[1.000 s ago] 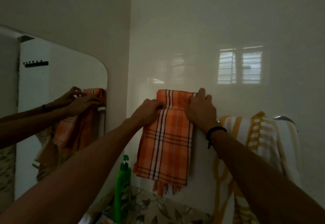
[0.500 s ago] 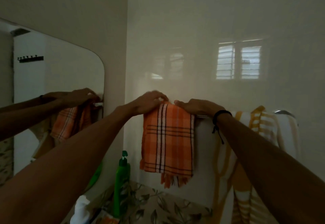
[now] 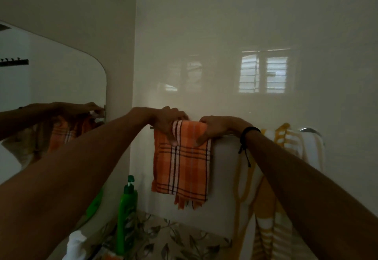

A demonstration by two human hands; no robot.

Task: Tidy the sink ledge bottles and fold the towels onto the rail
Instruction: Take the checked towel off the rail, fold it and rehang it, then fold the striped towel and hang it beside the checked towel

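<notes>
An orange plaid towel (image 3: 182,169) hangs folded over the wall rail (image 3: 307,130), fringe at its lower edge. My left hand (image 3: 168,119) grips its top left corner on the rail, thumb pressed on the front. My right hand (image 3: 214,126) holds the top right corner, fingers curled over the fold. A white and yellow striped towel (image 3: 286,143) hangs on the same rail to the right, partly behind my right arm. A tall green pump bottle (image 3: 127,208) stands below on the ledge, and a white bottle (image 3: 75,245) shows at the bottom left.
A mirror (image 3: 51,80) on the left wall reflects my arms and the orange towel. The glossy tiled wall reflects a louvred window (image 3: 263,73). A band of leaf-patterned tiles (image 3: 163,237) runs along the bottom.
The orange towel has come down from being held flat against the wall to lying draped over the rail. Both hands dropped with it and now pinch its top corners.
</notes>
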